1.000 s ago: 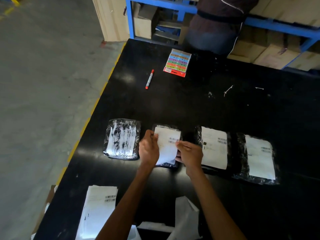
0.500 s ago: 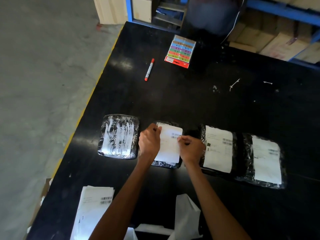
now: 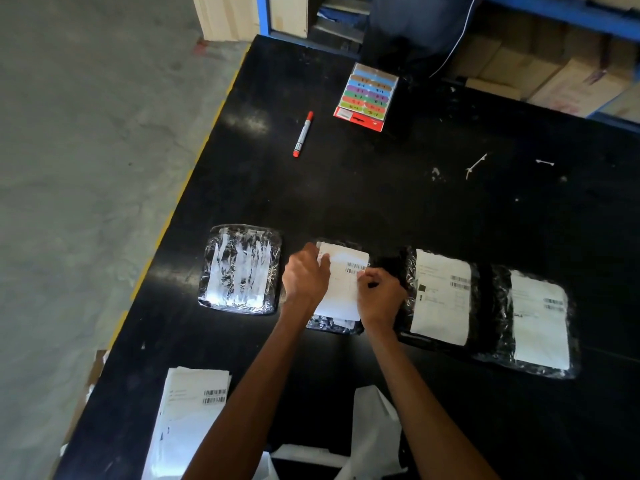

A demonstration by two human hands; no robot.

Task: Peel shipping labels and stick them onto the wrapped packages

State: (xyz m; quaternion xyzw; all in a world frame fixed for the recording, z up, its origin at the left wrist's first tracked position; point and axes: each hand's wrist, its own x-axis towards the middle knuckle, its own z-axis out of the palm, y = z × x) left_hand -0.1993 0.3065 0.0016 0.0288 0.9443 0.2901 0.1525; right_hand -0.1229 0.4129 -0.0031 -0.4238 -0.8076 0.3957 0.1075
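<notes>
A warehouse: concrete floor (image 3: 86, 202), blue racking (image 3: 554, 10), cardboard boxes (image 3: 561, 81).

A red-capped marker (image 3: 303, 134) (beside colourful sticker pack (image 3: 367, 97)).

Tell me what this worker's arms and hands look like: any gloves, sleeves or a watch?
The left hand and right hand are bare: no gloves, and no ring shows. The left forearm and right forearm are bare too, with no sleeve in view down to the bottom edge of the picture. No watch, bracelet or marking shows at either wrist.
</notes>
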